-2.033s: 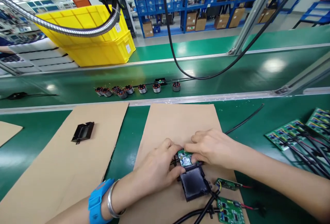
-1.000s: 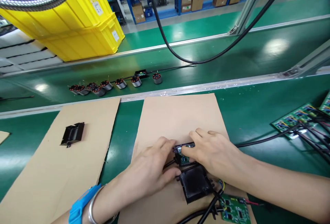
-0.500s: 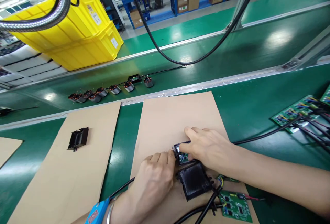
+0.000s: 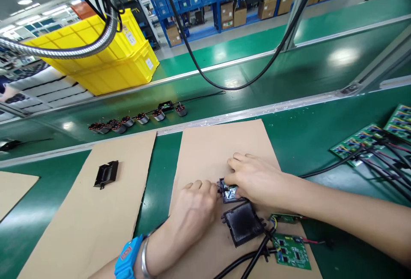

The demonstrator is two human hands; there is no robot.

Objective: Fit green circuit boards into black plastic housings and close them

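A small black plastic case [image 4: 221,190] with a circuit board [image 4: 230,193] inside lies on the cardboard. My right hand [image 4: 252,178] grips it from the right, its fingers over the board and the case's edge. At the case's left end is my left hand [image 4: 197,202], its fingers curled closed; whatever they pinch is hidden behind them. A black cable [image 4: 157,228] runs beneath my left wrist. Just below the case, a second black case part [image 4: 243,223] lies flat. Green circuit boards [image 4: 291,251] with thick black cables [image 4: 255,255] lie to its lower right.
Another black case part [image 4: 106,174] lies on the left cardboard sheet [image 4: 80,223]. Several small motors [image 4: 143,118] stand in a row beyond the metal rail [image 4: 224,118]. More wired boards [image 4: 359,142] lie at right. Yellow crates [image 4: 118,64] stand at the back left; a black cable [image 4: 237,87] hangs overhead.
The camera view has tilted up slightly, so more of the back shows. Both hands stay at the case, with only slight finger shifts; more of the left wrist's blue band now shows.
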